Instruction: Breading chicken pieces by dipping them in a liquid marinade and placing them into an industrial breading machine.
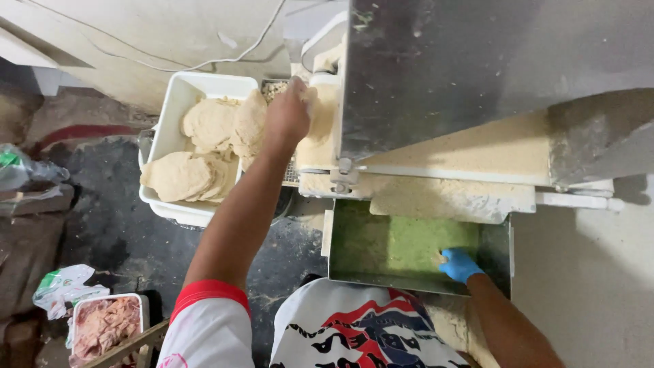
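My bare left hand (289, 112) reaches forward to the outlet of a steel breading machine (436, 75), its fingers closed around a crumb-coated cutlet (315, 129) lying on the wire belt. Just left of it stands a white tub (178, 92) piled with several breaded cutlets (208, 146). My right hand (460, 264), in a blue glove, rests inside a green-lined metal tray (395, 245) under the machine, fingertips pinched on a small pale piece. Crumbs cover the machine's sloped chute (477, 150).
A second white tub of raw meat (105, 326) sits on the dark floor at lower left, beside crumpled plastic bags (61, 283). A white cable (204, 61) runs along the wall behind. A wooden slat (129, 344) crosses near my left sleeve.
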